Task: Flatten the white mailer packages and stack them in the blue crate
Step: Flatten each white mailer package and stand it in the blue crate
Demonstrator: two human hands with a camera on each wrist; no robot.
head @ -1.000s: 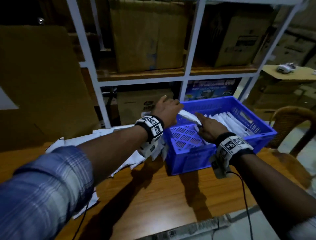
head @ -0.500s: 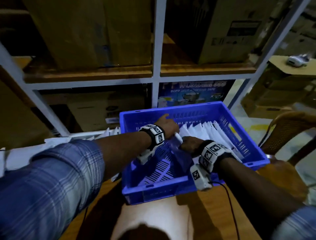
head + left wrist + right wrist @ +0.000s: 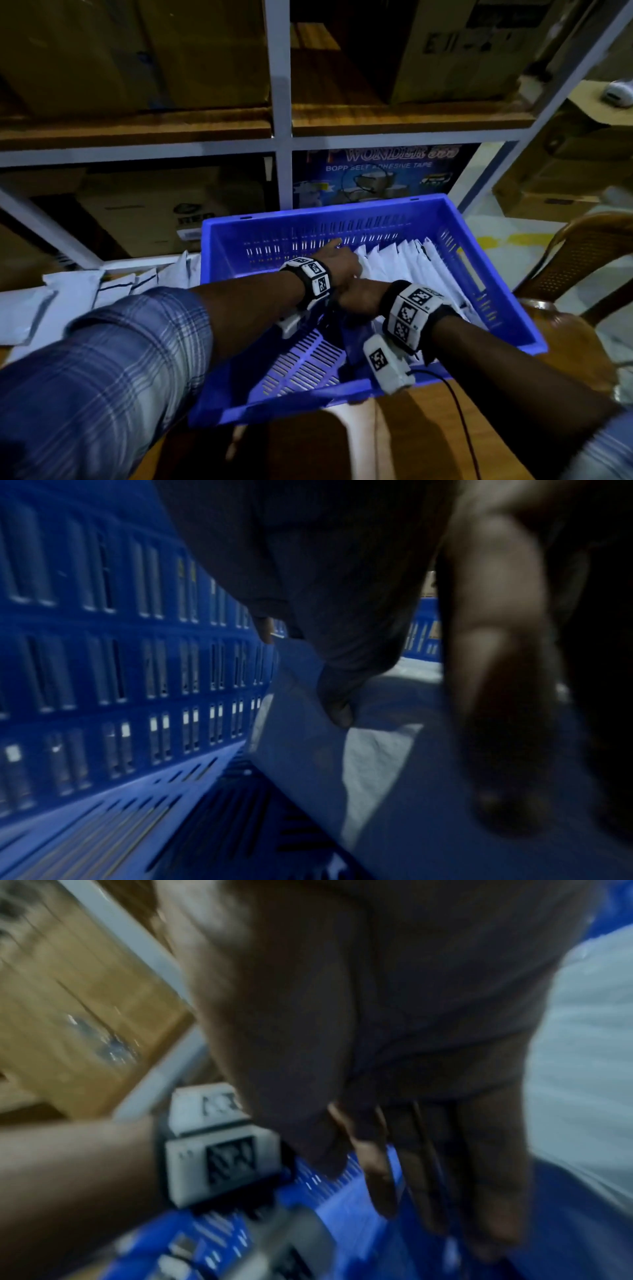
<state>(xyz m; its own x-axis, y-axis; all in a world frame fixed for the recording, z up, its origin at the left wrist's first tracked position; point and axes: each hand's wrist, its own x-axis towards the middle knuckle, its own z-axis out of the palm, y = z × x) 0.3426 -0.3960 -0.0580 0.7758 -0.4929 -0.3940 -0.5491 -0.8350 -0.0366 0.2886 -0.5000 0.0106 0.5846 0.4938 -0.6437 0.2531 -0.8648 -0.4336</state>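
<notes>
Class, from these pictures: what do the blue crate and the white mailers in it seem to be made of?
Blue crate: moulded hard plastic, probably; evenly coloured, slotted walls and floor, faint sheen.
White mailers: thin plastic film, apparently, perhaps paper; smooth with soft creases, standing in a leaning row.

wooden table [image 3: 428, 438], blue crate [image 3: 370, 209] on it, white mailers [image 3: 75, 291] at left

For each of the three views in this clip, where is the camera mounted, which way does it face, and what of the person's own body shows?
Head: worn on the head, looking down into the blue crate; both forearms, left hand and right hand show.
Left wrist: looks along the left hand's fingers onto a white mailer by the slotted wall.
Right wrist: looks along the right hand's straight fingers; the left forearm shows too.
All three share the crate and mailers.
</notes>
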